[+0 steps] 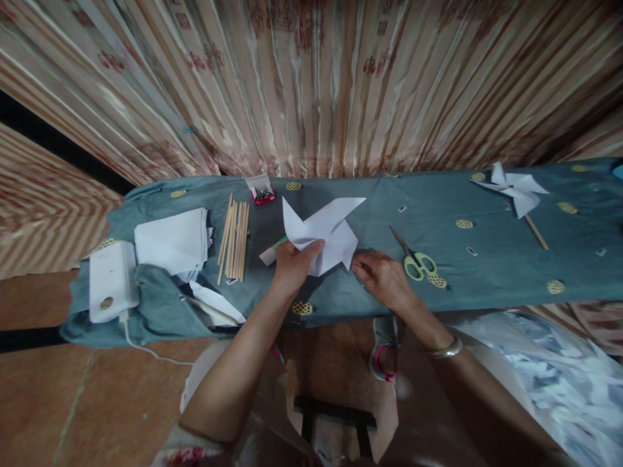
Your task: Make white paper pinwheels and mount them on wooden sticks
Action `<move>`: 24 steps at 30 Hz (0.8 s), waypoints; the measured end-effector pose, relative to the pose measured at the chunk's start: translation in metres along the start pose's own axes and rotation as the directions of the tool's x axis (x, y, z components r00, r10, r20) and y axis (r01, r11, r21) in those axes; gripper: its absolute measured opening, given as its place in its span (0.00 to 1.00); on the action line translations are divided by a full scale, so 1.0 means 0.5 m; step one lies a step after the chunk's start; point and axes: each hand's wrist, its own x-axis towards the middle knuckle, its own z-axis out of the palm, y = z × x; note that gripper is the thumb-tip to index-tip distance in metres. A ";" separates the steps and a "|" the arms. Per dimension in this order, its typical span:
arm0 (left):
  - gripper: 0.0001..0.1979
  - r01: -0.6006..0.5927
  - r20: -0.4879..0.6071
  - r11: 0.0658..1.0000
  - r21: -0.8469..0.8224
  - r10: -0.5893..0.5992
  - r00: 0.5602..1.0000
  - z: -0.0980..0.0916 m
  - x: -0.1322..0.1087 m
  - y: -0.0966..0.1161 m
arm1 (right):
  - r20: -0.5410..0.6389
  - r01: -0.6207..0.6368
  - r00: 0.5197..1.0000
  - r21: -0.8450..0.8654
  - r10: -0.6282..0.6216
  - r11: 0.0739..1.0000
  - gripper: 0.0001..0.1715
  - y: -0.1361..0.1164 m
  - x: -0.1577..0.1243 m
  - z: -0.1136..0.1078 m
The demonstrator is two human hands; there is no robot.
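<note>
A white paper pinwheel point(335, 237), cut and partly folded, is held just above the cloth near the middle. My left hand point(294, 264) grips its lower left side, thumb on top near the centre and fingers beneath. The closed fingers of my right hand point(382, 275) are at the lower right corner of the paper, seemingly pinching its tip. Green-handled scissors point(418, 264) lie to the right of that hand, blades toward the back. Partly under my left hand is a flat pale and green object point(272, 251).
Left of my hands are wooden sticks point(233, 240), a stack of white paper point(170, 240), paper scraps point(217, 303) and a white corded device point(111, 282). An open red box point(261, 193) of small metal pins sits behind. A pinwheel on a stick point(516, 188) lies far right.
</note>
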 end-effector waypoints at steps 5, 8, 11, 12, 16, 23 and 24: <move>0.12 0.011 0.006 1.000 -0.010 -0.011 1.000 0.002 -0.002 -0.002 | 0.032 0.025 0.999 -0.101 -0.021 0.995 0.10 -0.002 -0.012 -0.010; 0.11 0.036 0.016 0.998 -0.047 -0.036 0.999 0.007 -0.006 -0.005 | 0.038 0.013 0.999 -0.197 -0.006 0.980 0.10 -0.009 -0.011 -0.007; 0.11 0.050 0.014 0.995 -0.083 -0.049 0.999 0.014 -0.008 -0.009 | 0.029 -0.017 0.999 -0.256 0.025 0.966 0.10 -0.014 -0.009 -0.001; 0.11 0.058 0.013 0.994 -0.093 -0.057 0.998 0.015 -0.008 -0.010 | 0.026 -0.030 0.999 -0.257 0.038 0.966 0.10 -0.014 -0.009 0.000; 0.11 0.074 0.028 0.993 -0.096 -0.071 0.997 0.019 -0.006 -0.016 | -0.037 -0.096 0.995 -0.157 0.091 0.983 0.09 -0.003 -0.017 -0.023; 0.12 0.040 0.067 0.994 -0.106 -0.033 0.997 0.030 -0.016 -0.020 | -0.173 -0.121 0.957 0.490 0.232 0.863 0.03 -0.045 -0.035 -0.078; 0.11 0.039 0.073 0.994 -0.104 -0.032 0.997 0.033 -0.018 -0.021 | -0.155 -0.108 0.962 0.537 0.223 0.837 0.03 -0.057 -0.034 -0.075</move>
